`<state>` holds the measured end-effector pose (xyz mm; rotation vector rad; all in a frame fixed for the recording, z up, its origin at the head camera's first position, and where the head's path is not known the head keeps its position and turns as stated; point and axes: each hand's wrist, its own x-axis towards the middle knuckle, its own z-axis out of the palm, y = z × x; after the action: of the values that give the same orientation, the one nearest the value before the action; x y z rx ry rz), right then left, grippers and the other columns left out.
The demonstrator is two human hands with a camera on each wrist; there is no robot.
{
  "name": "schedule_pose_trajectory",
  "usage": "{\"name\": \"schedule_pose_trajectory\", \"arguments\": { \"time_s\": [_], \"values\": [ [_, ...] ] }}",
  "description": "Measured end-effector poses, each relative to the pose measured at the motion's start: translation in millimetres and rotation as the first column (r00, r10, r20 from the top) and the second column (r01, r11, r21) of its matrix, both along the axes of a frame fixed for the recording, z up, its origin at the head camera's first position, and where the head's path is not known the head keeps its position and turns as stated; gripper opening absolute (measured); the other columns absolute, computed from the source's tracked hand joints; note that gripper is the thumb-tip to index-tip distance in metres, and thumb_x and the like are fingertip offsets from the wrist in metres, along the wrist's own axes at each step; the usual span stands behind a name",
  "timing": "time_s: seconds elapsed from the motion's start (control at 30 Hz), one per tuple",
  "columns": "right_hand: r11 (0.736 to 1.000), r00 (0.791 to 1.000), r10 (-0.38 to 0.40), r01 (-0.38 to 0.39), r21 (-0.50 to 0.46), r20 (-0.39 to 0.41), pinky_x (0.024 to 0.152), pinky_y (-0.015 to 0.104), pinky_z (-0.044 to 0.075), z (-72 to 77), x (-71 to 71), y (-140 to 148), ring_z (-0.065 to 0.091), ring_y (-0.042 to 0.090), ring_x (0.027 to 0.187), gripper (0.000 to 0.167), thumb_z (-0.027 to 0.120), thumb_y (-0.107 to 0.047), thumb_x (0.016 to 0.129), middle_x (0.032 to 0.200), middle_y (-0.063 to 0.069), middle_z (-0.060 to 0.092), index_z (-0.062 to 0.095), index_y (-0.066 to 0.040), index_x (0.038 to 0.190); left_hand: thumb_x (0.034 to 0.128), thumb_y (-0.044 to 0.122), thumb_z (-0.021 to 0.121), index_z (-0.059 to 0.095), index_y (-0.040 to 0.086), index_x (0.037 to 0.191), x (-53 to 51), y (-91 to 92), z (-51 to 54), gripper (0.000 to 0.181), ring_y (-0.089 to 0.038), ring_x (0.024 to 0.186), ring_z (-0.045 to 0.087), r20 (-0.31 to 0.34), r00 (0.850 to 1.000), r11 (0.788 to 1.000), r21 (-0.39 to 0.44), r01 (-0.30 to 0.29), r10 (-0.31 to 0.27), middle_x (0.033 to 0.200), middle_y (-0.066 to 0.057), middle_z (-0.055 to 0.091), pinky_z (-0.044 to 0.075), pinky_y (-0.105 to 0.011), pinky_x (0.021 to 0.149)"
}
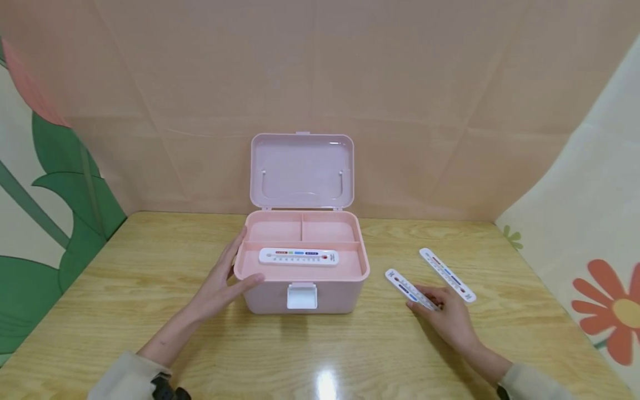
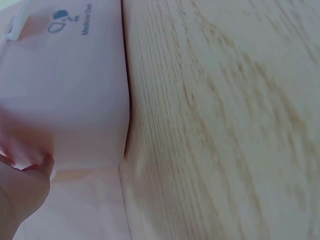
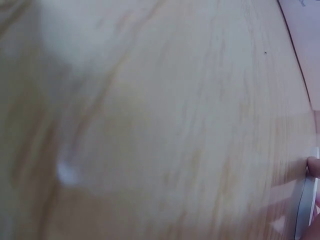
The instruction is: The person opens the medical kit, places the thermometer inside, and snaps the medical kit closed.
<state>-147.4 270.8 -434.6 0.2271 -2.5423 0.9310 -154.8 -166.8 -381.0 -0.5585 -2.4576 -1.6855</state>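
A pink medicine chest (image 1: 325, 297), its lid (image 1: 302, 169) raised, stands mid-table. My left hand (image 1: 220, 286) rests against its front left corner, fingers fairly straight along the side and thumb over the front rim. In the left wrist view, the left hand (image 2: 22, 192) touches the chest wall (image 2: 75, 100). A white thermometer (image 1: 299, 256) lies in the front compartment of the tray. To the chest's right, my right hand (image 1: 447, 316) pinches a second thermometer (image 1: 400, 281) between thumb and fingers, low over the table. Just beyond that hand lies a third thermometer (image 1: 440, 266).
Two smaller compartments (image 1: 274, 229) divide the back of the tray. A white latch (image 1: 302, 296) hangs on the chest's front. The wooden table (image 1: 165, 250) meets a beige cloth backdrop (image 1: 200, 100) behind; flower-patterned cloth (image 1: 600, 222) borders the right.
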Motion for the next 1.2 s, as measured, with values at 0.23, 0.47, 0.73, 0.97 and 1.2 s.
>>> {"name": "schedule_pose_trajectory", "arguments": {
  "time_s": [0.23,0.47,0.73,0.97,1.2],
  "values": [
    [1.0,0.999,-0.018,0.018,-0.008,0.037,0.061,0.017,0.036,1.3,0.4,0,0.048,0.002,0.073,0.033,0.084,-0.011,0.07,0.079,0.003,0.062,0.075,-0.003,0.101,0.0891,0.017,0.066,0.01,0.022,0.156,-1.1,-0.2,-0.3,0.087,-0.036,0.139,0.029,-0.006,1.0,1.0,0.006,0.005,-0.005,0.159,-0.014,0.012,0.032,-0.059,0.106],
    [0.999,0.994,-0.036,0.038,-0.017,0.105,0.063,0.016,0.035,4.0,1.1,3,0.047,0.001,0.075,0.035,0.083,-0.016,0.073,0.084,0.004,0.064,0.074,-0.004,0.105,0.0893,0.017,0.066,0.01,0.024,0.155,-1.2,-0.8,-0.7,0.087,-0.035,0.14,0.027,0.002,1.0,1.0,0.006,0.007,-0.007,0.16,-0.011,0.011,0.03,-0.059,0.108],
    [0.998,0.985,-0.053,0.055,-0.006,0.166,0.071,0.016,0.037,11.4,0.8,3,0.05,0.006,0.085,0.04,0.082,-0.022,0.075,0.096,0.01,0.067,0.072,-0.003,0.109,0.0893,0.017,0.065,0.011,0.023,0.155,-0.9,0.1,0.8,0.086,-0.036,0.139,0.027,-0.002,1.0,1.0,0.012,0.01,-0.01,0.159,-0.013,0.012,0.031,-0.06,0.107],
    [0.998,0.987,-0.057,0.056,0.013,0.148,0.068,0.017,0.039,16.1,0.9,3,0.051,0.008,0.084,0.04,0.083,-0.022,0.074,0.095,0.011,0.067,0.073,-0.004,0.108,0.0894,0.018,0.066,0.01,0.024,0.155,-0.4,0.3,0.9,0.086,-0.035,0.14,0.026,0.007,1.0,1.0,0.007,0.008,-0.008,0.16,-0.012,0.011,0.03,-0.059,0.108],
    [0.999,0.991,-0.037,0.037,0.004,0.127,0.061,0.019,0.039,21.7,-1.9,2,0.048,0.003,0.077,0.038,0.082,-0.019,0.074,0.088,0.008,0.065,0.073,-0.005,0.108,0.0891,0.017,0.066,0.011,0.023,0.155,-1.3,1.2,0.5,0.086,-0.036,0.139,0.027,0.001,1.0,1.0,0.017,0.009,-0.01,0.159,-0.014,0.013,0.03,-0.06,0.108]
  ]
}}
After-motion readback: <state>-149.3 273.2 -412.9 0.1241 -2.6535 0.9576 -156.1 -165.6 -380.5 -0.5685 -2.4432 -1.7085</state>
